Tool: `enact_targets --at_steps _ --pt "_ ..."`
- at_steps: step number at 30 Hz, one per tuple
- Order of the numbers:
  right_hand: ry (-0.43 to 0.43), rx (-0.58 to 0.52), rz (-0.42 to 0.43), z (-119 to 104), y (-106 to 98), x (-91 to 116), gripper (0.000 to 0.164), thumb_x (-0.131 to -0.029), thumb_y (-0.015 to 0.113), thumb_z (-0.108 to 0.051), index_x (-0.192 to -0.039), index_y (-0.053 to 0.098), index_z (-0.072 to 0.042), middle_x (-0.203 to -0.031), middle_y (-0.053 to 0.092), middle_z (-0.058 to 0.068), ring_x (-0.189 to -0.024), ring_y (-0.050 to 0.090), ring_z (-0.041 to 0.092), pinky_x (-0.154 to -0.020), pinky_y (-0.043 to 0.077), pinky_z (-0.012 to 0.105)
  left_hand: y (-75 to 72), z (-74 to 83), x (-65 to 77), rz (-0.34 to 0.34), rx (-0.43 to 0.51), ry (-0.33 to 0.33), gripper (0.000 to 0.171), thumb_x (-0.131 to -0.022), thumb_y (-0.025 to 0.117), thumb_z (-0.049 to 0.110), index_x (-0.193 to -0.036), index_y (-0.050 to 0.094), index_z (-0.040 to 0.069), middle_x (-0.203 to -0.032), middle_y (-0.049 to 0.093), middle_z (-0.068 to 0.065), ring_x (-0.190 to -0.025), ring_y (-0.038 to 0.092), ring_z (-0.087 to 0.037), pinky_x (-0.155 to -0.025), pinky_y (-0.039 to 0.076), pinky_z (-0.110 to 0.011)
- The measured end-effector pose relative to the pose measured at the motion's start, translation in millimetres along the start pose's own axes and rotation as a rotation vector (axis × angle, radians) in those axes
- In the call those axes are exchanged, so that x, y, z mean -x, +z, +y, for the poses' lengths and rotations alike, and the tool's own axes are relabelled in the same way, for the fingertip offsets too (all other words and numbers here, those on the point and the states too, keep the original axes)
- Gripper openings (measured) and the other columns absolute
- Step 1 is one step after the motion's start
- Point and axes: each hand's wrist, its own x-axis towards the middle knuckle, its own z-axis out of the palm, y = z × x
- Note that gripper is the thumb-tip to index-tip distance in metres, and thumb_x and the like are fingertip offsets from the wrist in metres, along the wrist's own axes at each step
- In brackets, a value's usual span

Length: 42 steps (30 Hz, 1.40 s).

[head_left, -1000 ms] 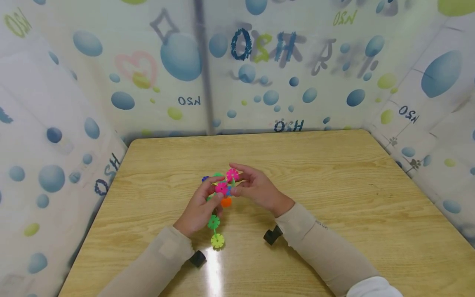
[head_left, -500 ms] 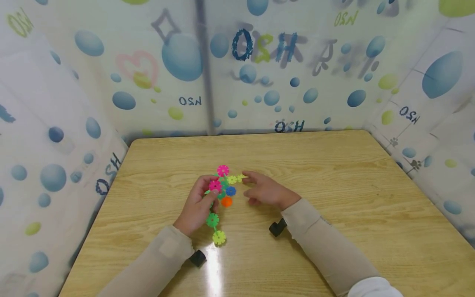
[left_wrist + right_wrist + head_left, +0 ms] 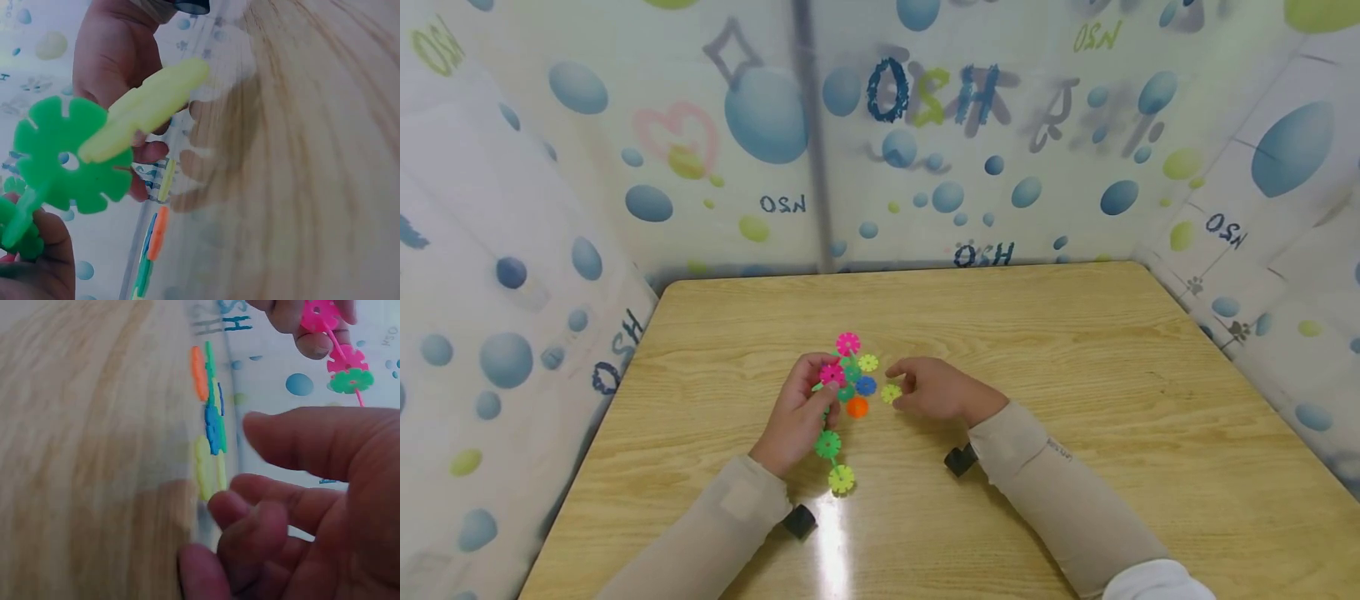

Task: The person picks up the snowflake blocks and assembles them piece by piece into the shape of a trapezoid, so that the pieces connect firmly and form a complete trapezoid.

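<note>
In the head view my left hand (image 3: 801, 408) pinches a pink notched plastic disc (image 3: 832, 375), part of a chain of slotted-together discs. Another pink disc (image 3: 847, 344) tops the chain; a green disc (image 3: 828, 444) and a yellow end disc (image 3: 841, 478) hang toward me. The left wrist view shows that green disc (image 3: 62, 156) close up with the yellow one (image 3: 147, 109) slotted into it. My right hand (image 3: 942, 392) is low over the table, thumb and fingers apart, holding nothing. By its fingertips a loose yellow disc (image 3: 891, 393) lies on the wood.
Loose discs lie between my hands: orange (image 3: 857, 407), blue (image 3: 866, 386), yellow (image 3: 868, 362) and several green ones, partly behind the left hand. The wooden table (image 3: 1037, 333) ends at patterned walls behind and at both sides.
My right hand has left the chain's upper pink disc and moved right. A yellow disc under its fingertips has shifted nearer to me, apart from the pile. The left hand keeps hold of the chain.
</note>
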Motion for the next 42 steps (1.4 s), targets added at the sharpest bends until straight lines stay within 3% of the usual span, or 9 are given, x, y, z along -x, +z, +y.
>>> enact_targets --at_steps 7,13,16,18,22,24,31,42 --pt "-0.035 0.137 -0.026 -4 7 2 0.024 -0.091 0.081 -0.011 -0.111 0.069 -0.013 -0.093 0.061 0.004 -0.084 0.056 0.021 -0.076 0.049 0.036 0.8 -0.4 1.3 -0.024 0.025 0.028 0.033 -0.110 0.043 0.005 -0.143 0.042 0.006 -0.106 0.046 -0.029 -0.065 0.048 -0.018 -0.060 0.046 -0.026" --pt "-0.051 0.144 -0.006 -7 8 4 0.018 -0.090 0.080 -0.008 -0.099 0.064 -0.013 -0.090 0.061 0.002 -0.084 0.055 0.020 -0.076 0.048 0.035 0.1 -1.9 0.5 -0.036 0.022 0.048 0.031 -0.110 0.043 0.005 -0.141 0.042 0.006 -0.102 0.046 -0.026 -0.065 0.048 -0.016 -0.060 0.047 -0.026" --pt "-0.098 0.030 0.014 -6 8 3 0.015 -0.094 0.075 -0.008 -0.102 0.064 -0.012 -0.088 0.062 0.002 -0.079 0.057 0.019 -0.072 0.049 0.033 -0.5 -1.5 0.5 -0.044 0.023 0.043 0.030 -0.111 0.042 0.006 -0.141 0.042 0.007 -0.102 0.047 -0.023 -0.066 0.048 -0.016 -0.061 0.048 -0.027" --pt "-0.141 -0.137 0.019 -6 7 2 0.018 -0.097 0.072 -0.005 -0.111 0.062 -0.007 -0.088 0.064 0.004 -0.078 0.062 0.020 -0.074 0.054 0.032 -0.5 -0.7 0.9 -0.052 0.022 0.037 0.030 -0.111 0.042 0.006 -0.141 0.043 0.009 -0.101 0.047 -0.022 -0.066 0.048 -0.017 -0.061 0.048 -0.027" --pt "-0.221 -0.488 -0.001 -6 6 0 0.041 -0.100 0.066 -0.001 -0.136 0.045 0.001 -0.088 0.066 0.007 -0.082 0.071 0.028 -0.084 0.063 0.038 -0.7 0.5 1.4 -0.070 0.009 0.027 0.031 -0.112 0.042 0.009 -0.143 0.042 0.009 -0.102 0.047 -0.022 -0.067 0.049 -0.018 -0.062 0.049 -0.028" --pt "-0.249 -0.581 -0.011 -7 6 -1 0.051 -0.101 0.065 0.001 -0.144 0.038 0.000 -0.088 0.065 0.008 -0.085 0.073 0.027 -0.088 0.063 0.041 -0.8 0.5 1.4 -0.079 -0.005 0.023 0.032 -0.112 0.042 0.010 -0.144 0.041 0.007 -0.103 0.048 -0.023 -0.068 0.049 -0.019 -0.063 0.049 -0.028" --pt "-0.285 -0.696 -0.019 -12 7 1 0.069 -0.099 0.065 0.005 -0.156 0.034 -0.016 -0.090 0.068 0.011 -0.084 0.073 0.025 -0.089 0.063 0.045 -0.9 0.4 1.5 -0.112 -0.035 0.045 0.034 -0.112 0.042 0.009 -0.146 0.041 0.004 -0.101 0.050 -0.023 -0.068 0.050 -0.019 -0.061 0.050 -0.029" --pt "-0.291 -0.773 -0.036 -15 12 0 0.073 -0.098 0.062 0.010 -0.159 0.033 -0.018 -0.088 0.065 0.010 -0.080 0.074 0.027 -0.088 0.063 0.047 -0.5 1.2 1.6 -0.146 -0.035 0.088 0.032 -0.110 0.042 0.005 -0.142 0.041 0.002 -0.101 0.049 -0.026 -0.064 0.051 -0.021 -0.059 0.051 -0.029"
